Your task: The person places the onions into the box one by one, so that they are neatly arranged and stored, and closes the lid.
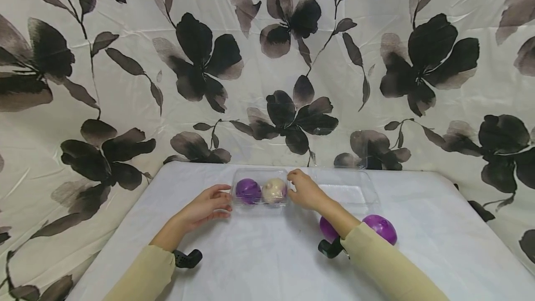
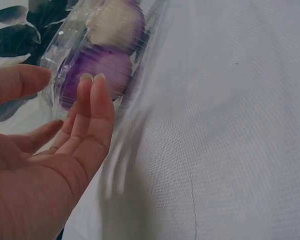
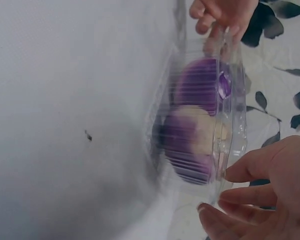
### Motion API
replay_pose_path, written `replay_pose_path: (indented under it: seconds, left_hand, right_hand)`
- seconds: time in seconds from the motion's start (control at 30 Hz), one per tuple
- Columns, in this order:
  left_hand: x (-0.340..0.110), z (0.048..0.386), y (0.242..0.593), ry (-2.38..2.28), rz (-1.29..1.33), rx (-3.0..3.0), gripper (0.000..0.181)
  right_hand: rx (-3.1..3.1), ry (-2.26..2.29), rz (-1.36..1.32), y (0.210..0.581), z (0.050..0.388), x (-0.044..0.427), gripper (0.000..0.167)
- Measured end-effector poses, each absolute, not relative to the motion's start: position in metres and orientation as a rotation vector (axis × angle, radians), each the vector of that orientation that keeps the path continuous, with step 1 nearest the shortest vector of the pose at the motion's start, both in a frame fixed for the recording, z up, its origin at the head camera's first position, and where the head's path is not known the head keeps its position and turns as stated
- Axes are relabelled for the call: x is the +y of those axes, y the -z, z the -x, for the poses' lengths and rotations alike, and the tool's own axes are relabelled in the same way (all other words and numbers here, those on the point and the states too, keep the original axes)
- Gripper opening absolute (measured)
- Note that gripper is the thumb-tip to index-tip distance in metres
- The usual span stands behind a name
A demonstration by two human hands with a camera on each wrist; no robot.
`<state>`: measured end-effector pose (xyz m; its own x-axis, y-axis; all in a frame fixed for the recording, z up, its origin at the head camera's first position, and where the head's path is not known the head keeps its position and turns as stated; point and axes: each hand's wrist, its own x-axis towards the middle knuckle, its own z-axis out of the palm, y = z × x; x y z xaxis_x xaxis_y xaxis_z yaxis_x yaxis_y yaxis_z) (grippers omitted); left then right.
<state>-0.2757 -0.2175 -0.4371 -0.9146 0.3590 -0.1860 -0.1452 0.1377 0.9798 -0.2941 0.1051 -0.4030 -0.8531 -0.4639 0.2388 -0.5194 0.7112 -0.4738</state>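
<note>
Left fingers (image 2: 101, 105) and right fingers (image 3: 247, 195), spread, flank the clear box (image 1: 260, 174), tablecloth (image 1: 255, 250) stretching before its edge

Pale yellow sleeves (image 1: 140, 273) meet black wrist cameras (image 1: 188, 259).

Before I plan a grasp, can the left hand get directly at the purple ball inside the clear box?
Likely not: the left hand is near, but the clear box walls off the purple ball.

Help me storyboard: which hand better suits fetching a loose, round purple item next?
Probably the right hand: loose items lie by its forearm; the left hand is left of the filled clear plastic box.
</note>
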Motion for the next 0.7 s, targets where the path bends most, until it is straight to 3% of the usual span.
replay_pose_path:
  seconds: [0.7]
  left_hand:
    - [-0.209,0.271,0.436,-1.883,-0.115,2.04,0.057]
  right_hand:
    - [-2.743,-1.371,-0.496,0.409,0.282,0.105,0.053]
